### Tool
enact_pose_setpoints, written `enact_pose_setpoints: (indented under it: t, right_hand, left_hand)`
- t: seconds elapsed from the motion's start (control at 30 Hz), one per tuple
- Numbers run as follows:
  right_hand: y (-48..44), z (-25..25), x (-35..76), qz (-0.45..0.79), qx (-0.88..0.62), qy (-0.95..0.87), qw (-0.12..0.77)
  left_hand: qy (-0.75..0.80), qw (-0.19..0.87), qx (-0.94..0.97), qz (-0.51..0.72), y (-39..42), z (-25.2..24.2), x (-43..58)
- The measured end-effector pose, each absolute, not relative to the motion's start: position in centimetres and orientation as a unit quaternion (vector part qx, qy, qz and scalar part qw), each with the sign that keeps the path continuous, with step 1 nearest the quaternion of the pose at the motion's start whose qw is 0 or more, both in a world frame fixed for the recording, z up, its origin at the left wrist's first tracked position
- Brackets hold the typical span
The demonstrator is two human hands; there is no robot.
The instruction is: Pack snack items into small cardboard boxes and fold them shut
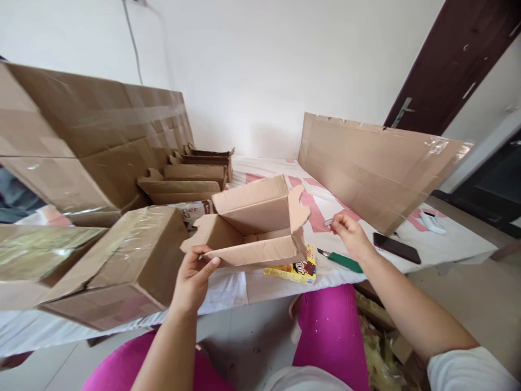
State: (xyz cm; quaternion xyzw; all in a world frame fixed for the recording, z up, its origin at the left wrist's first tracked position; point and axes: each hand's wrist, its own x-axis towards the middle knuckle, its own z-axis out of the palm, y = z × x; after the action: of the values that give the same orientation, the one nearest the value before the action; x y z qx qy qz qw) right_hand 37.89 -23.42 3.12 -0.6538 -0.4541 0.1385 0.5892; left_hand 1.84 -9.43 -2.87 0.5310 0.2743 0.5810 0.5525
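An open, lidless cardboard box (260, 252) with notched end flaps is tilted in front of me. My left hand (194, 279) grips its near left corner, thumb on the front wall and fingers underneath. Off to the box's right, my right hand (345, 231) pinches a small pale looped piece (328, 222), perhaps a clip; its kind is too small to tell. Partly under the box lies a yellow printed packet (301, 270). A green-handled utility knife (344, 262), blade out, rests on the cloth below my right hand.
Taped cardboard boxes (122, 260) crowd the left, with several open trays (185, 187) behind. A large cardboard sheet (366, 168) leans at the back right. Near the right end of the cloth-covered table (459, 247) lie a phone (396, 248) and a white device (432, 222).
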Motion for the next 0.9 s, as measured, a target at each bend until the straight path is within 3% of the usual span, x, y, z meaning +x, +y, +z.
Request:
enact_pose_setpoints:
  t: [0.27,0.57,0.77,0.9]
  right_hand:
    - [-33.3,-0.7,52.0,0.033,-0.86,-0.278,0.427]
    - [-35.2,-5.1,51.6,-0.056,-0.921,-0.276,0.268]
    - [-33.1,-3.9,48.5,-0.191,-0.821,-0.448,0.299]
    - [-30.0,-2.8,43.4,-0.108,-0.703,-0.597,0.371]
  left_hand:
    - [0.297,0.553,0.473,0.618,-9.5,-2.6,2.1]
    - [0.289,0.534,0.508,0.611,-9.4,-2.8,3.0]
    - [0.268,0.512,0.542,0.61,-9.8,-3.4,2.5]
    - [0.271,0.465,0.57,0.621,-10.4,-3.3,2.7]
